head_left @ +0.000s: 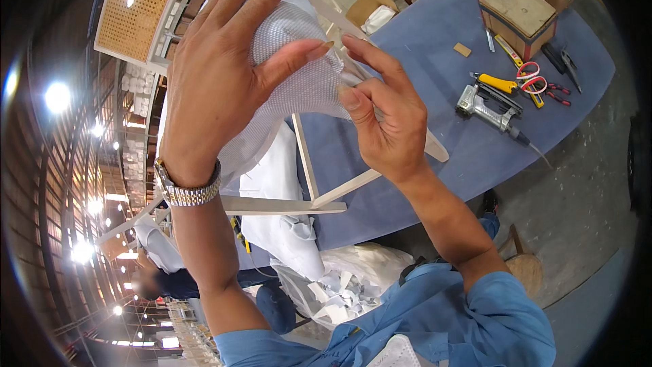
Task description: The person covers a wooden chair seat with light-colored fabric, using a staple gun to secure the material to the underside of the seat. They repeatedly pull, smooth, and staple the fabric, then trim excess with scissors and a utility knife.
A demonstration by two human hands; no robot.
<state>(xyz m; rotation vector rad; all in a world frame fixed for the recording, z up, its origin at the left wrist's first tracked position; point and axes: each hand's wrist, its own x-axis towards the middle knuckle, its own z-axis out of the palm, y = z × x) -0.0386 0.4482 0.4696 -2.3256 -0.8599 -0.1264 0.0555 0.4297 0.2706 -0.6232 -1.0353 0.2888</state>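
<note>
My left hand (216, 85), with a metal-band watch on its wrist, lies with its fingers stretched over the light grey woven fabric (288, 95) of a padded chair part. Its thumb points across the weave toward the edge. At that edge, my right hand (390, 122) pinches the fabric between thumb and index finger. Pale wooden chair legs and rails (303, 156) stick out below the padding and over the blue-covered table (414, 47). What lies beneath my left palm is hidden.
On the table's right lie a staple gun (490, 107) with its hose, a yellow cutter (498, 83), scissors (532, 78) and pliers (570, 68), beside a cardboard box (517, 17). White cloth (272, 197) hangs over the near edge, above a bag of scraps (346, 289). A stool (524, 272) stands nearby.
</note>
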